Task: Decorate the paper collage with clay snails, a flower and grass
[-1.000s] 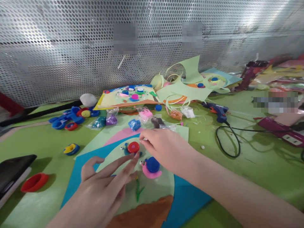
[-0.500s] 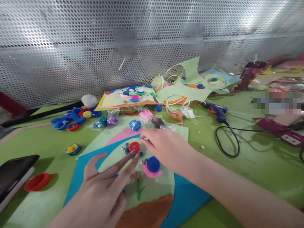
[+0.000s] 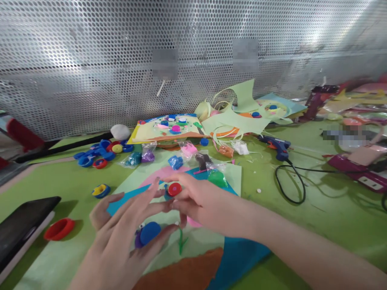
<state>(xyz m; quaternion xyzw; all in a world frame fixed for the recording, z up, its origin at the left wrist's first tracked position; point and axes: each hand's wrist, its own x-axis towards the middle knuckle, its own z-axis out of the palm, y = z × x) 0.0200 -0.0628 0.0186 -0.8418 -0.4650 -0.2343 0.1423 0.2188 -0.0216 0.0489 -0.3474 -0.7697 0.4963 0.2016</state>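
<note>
Our left hand (image 3: 122,227) spreads its fingers left of the half-hidden, red-capped teal clay snail (image 3: 174,189); right of it, our right hand (image 3: 205,201) partly covers a pink clay piece (image 3: 194,222); we cannot tell whether its grip pinches anything.

left hand (image 3: 122,229) splayed, right hand (image 3: 208,203) curled, both palm-down and close together

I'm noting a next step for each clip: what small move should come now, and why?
Probably a light, steadying pinch of the round red plastic-looking shell on the teal clay snail: the left hand and right hand have fingers flanking it, though contact is unclear.
</note>
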